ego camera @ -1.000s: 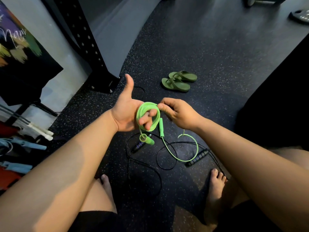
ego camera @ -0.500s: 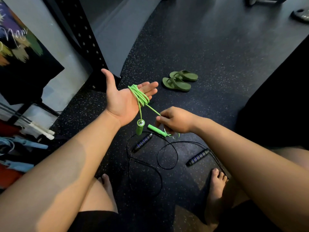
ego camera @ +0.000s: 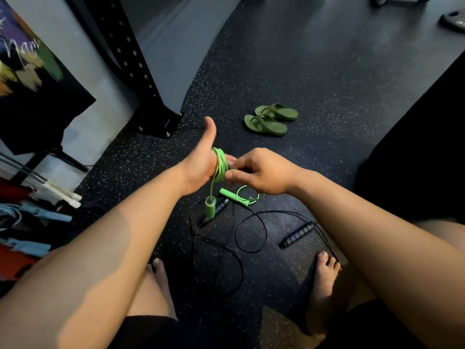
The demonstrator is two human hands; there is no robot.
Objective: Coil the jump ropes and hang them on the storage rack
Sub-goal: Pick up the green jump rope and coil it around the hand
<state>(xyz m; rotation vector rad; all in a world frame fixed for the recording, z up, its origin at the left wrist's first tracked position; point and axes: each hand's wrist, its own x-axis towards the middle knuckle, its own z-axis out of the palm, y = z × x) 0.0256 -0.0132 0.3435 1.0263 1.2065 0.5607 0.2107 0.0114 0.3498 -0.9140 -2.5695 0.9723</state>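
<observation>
A green jump rope (ego camera: 221, 165) is wound in several loops round my left hand (ego camera: 200, 163), which is held edge-on with the thumb up and the fingers pointing right. One green handle (ego camera: 210, 209) hangs below that hand on a short length of rope. My right hand (ego camera: 261, 172) pinches the rope right beside the loops; the second green handle (ego camera: 230, 195) and a small slack loop dangle under it. A black jump rope (ego camera: 247, 234) with dark ribbed handles lies loose on the floor between my bare feet.
The black perforated rack upright (ego camera: 125, 59) stands bolted to the floor at the back left. Other ropes with white and blue handles (ego camera: 60, 195) lie at the left edge. Green flip-flops (ego camera: 270, 119) sit ahead; a weight plate (ego camera: 453, 20) lies far right.
My left hand turned from palm-up to edge-on with the thumb up. My right hand rose from below to the loops, carrying rope round the left hand. The slack below has shortened.
</observation>
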